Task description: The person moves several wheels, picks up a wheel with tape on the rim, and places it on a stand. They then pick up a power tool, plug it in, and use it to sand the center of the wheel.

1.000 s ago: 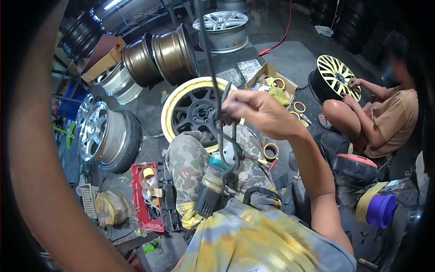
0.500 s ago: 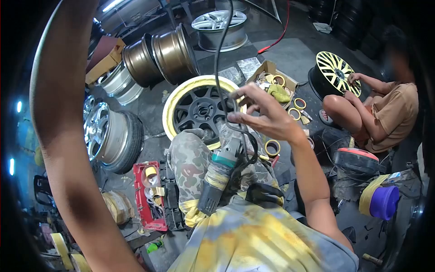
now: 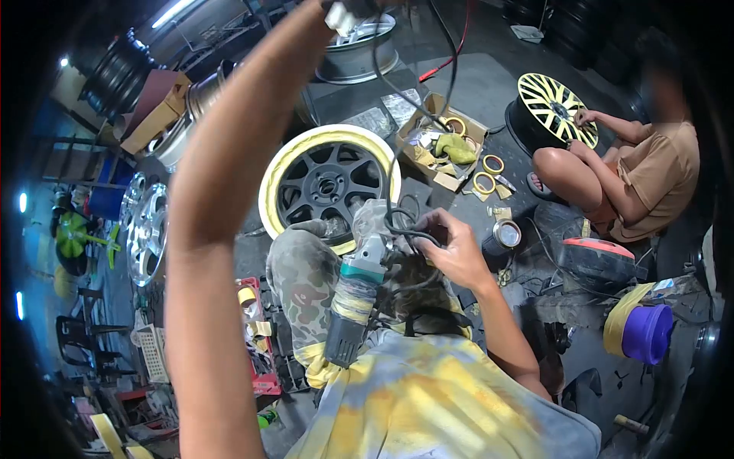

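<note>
My right hand is closed around a loop of black cable, right of the grinder. Raised to the top edge, my left arm ends where the hand is dark and mostly cut off; a small white thing shows beside it, and cable hangs near there. The teal and grey angle grinder lies on my lap, its handle wrapped in tape. Beyond my knees lies a dark wheel rim with yellow masking around its edge.
A cardboard box holds tape rolls and a yellow-green cloth. At the right a seated person touches a yellow-spoked wheel. An open can stands nearer. Silver rims stand at the left, near a red toolbox.
My right hand has moved down and closed on the cable. My left arm has swung right across the view, up to the top edge. The view has shifted slightly.
</note>
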The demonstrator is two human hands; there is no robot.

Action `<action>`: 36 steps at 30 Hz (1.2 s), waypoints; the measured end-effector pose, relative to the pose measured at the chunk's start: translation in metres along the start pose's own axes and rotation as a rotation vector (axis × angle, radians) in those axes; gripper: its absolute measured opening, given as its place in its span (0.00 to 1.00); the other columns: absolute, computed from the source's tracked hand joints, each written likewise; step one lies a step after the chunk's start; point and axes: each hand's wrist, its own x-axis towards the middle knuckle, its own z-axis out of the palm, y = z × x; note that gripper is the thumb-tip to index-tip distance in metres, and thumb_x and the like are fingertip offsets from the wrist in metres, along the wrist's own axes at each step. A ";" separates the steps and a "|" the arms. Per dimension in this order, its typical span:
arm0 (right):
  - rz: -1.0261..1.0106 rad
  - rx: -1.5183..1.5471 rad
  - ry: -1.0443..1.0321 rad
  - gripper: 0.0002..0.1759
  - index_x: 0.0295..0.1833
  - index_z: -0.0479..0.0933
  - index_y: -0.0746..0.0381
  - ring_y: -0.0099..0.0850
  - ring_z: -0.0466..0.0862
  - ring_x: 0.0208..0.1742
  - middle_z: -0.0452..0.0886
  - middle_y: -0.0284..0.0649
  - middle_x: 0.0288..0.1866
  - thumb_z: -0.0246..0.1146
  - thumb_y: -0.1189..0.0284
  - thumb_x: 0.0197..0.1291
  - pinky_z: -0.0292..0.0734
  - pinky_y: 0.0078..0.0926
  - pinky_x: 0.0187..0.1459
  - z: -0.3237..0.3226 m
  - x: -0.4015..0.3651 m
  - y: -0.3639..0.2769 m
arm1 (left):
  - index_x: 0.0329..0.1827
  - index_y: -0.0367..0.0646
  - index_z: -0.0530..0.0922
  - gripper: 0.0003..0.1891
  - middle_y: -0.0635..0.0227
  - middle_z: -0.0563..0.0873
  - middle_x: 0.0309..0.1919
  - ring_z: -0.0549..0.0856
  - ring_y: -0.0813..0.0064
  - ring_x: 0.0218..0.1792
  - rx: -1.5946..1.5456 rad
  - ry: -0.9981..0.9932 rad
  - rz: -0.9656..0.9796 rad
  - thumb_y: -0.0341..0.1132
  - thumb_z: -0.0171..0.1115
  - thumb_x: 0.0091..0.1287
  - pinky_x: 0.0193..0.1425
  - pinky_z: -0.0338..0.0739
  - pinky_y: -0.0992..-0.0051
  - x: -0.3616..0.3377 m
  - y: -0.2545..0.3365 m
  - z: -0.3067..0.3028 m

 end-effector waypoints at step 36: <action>-0.053 0.301 0.588 0.09 0.45 0.73 0.64 0.17 0.76 0.38 0.72 0.31 0.41 0.67 0.83 0.64 0.73 0.18 0.39 -0.025 -0.071 -0.001 | 0.47 0.35 0.84 0.27 0.52 0.86 0.34 0.83 0.52 0.32 1.072 -0.947 -0.166 0.54 0.74 0.63 0.40 0.79 0.62 -0.195 -0.202 -0.057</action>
